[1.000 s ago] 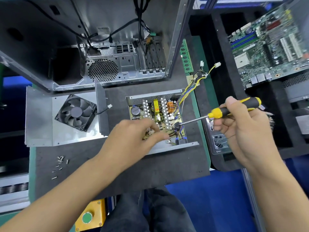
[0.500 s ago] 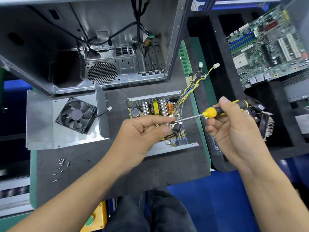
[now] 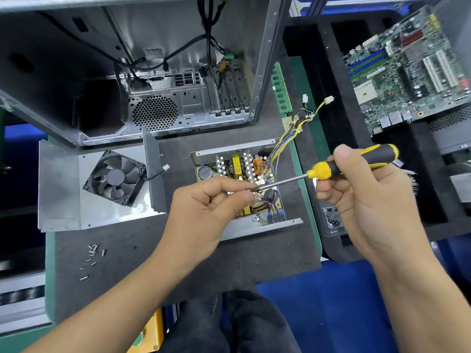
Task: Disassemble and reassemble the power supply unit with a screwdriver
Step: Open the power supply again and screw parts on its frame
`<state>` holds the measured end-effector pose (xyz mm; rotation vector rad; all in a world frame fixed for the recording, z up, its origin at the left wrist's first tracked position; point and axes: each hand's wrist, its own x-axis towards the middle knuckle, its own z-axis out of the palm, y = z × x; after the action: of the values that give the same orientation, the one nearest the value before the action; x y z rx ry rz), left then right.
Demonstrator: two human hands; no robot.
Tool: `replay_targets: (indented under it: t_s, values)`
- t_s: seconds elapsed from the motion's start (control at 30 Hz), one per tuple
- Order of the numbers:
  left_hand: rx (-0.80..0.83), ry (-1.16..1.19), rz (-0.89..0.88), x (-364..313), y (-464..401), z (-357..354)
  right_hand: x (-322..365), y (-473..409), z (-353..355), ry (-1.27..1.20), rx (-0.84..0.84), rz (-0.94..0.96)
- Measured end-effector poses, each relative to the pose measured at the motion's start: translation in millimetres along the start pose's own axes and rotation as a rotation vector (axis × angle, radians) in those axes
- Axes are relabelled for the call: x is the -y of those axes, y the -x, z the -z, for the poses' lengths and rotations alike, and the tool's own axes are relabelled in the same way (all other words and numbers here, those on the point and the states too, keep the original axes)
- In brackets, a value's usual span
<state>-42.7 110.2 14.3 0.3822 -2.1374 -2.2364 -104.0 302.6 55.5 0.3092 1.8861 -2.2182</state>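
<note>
- The right hand [image 3: 367,200] grips the yellow-and-black screwdriver [image 3: 351,164].
- The left hand [image 3: 211,207] pinches its fingertips at the tool's tip.
- Below them, the opened power supply unit [image 3: 244,184] rests on the tabletop [image 3: 142,261].

A yellow-and-black screwdriver [image 3: 351,163] is gripped in the right hand [image 3: 362,200]; its tip is pinched by the left hand [image 3: 211,210] above the opened power supply unit [image 3: 244,184]. The cover with fan [image 3: 102,184] is laid to the left, loose screws [image 3: 91,256] near it
</note>
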Motion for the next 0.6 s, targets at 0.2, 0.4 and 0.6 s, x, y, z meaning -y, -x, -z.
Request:
replay_targets:
  t_s: [0.2,0.4,0.6]
  values:
    - [-0.070,-0.086,-0.114,1,2,0,3,7,-6,0.049,-0.026,0.080]
    - [-0.021,-0.242,-0.263,5,3,1,-1,2,-6,0.018,-0.065,-0.046]
    - [-0.025,-0.306,-0.291,9,4,3,-13,3,-5,-0.030,-0.040,-0.122]
